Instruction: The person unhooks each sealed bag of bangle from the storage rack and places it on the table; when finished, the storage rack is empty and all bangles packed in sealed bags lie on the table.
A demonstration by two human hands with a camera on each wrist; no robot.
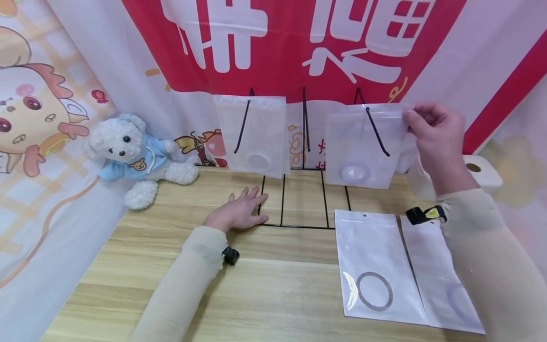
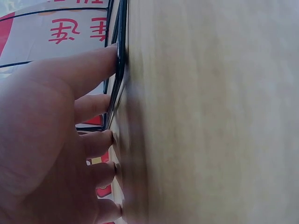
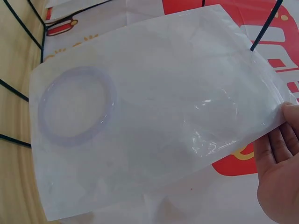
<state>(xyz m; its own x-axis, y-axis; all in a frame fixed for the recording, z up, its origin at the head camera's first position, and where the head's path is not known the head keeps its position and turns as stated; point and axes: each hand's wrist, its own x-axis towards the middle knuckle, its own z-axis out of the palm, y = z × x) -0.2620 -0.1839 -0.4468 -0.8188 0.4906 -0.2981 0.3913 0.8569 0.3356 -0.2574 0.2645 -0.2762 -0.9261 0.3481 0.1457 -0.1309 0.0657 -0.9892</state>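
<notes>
My right hand [image 1: 442, 135] pinches the upper right edge of a translucent white zip bag [image 1: 367, 142] between thumb and fingers. The bag hangs on a black wire hook [image 1: 378, 133], which passes through it near its top. A pale lilac ring [image 3: 77, 106] shows through the lower end of this bag. My left hand [image 1: 239, 211] rests at the left front corner of the black wire rack [image 1: 299, 227], fingers spread. In the left wrist view its thumb [image 2: 96, 65] touches the wire and the other fingertips meet the wooden tabletop.
Another white bag [image 1: 252, 128] hangs on the rack's left hook. Two more bags lie at the right, one holding a brownish ring [image 1: 374, 291]. A white plush dog [image 1: 136, 152] sits at the back left. Behind my right wrist stands a white container [image 1: 483, 171]. A printed cloth backs the table.
</notes>
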